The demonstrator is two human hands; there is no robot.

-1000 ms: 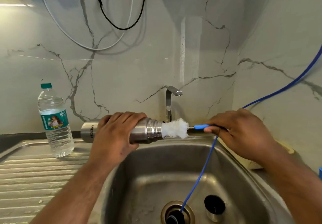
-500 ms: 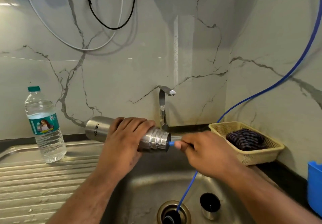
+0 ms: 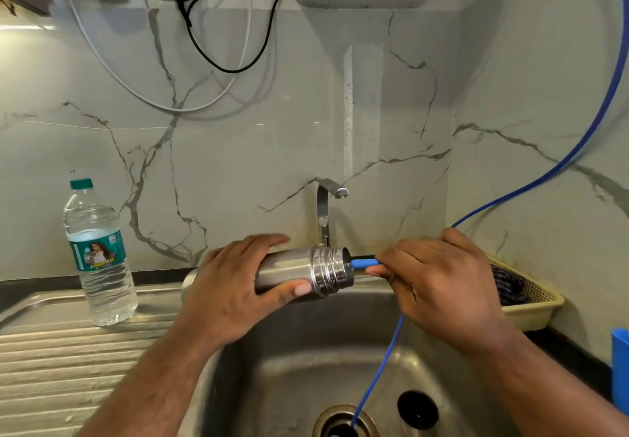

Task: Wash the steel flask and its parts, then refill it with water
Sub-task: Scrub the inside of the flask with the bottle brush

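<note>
My left hand (image 3: 231, 287) grips the steel flask (image 3: 306, 271) around its body and holds it sideways above the sink, its threaded mouth pointing right. My right hand (image 3: 439, 280) pinches the blue handle of a bottle brush (image 3: 362, 262) just outside the mouth. The brush head is hidden inside the flask. A small steel cup or cap (image 3: 417, 409) with a dark inside stands on the sink floor near the drain.
The steel sink (image 3: 306, 351) has a ribbed drainboard on the left with a plastic water bottle (image 3: 98, 256) standing on it. The tap (image 3: 326, 212) rises behind the flask. A blue hose (image 3: 377, 372) runs into the drain. A cream basket (image 3: 531, 304) holding cloth sits right.
A second ago the white brush head was outside the flask mouth. My right hand has pushed it inside, and only the blue handle shows now. The flask stays level.
</note>
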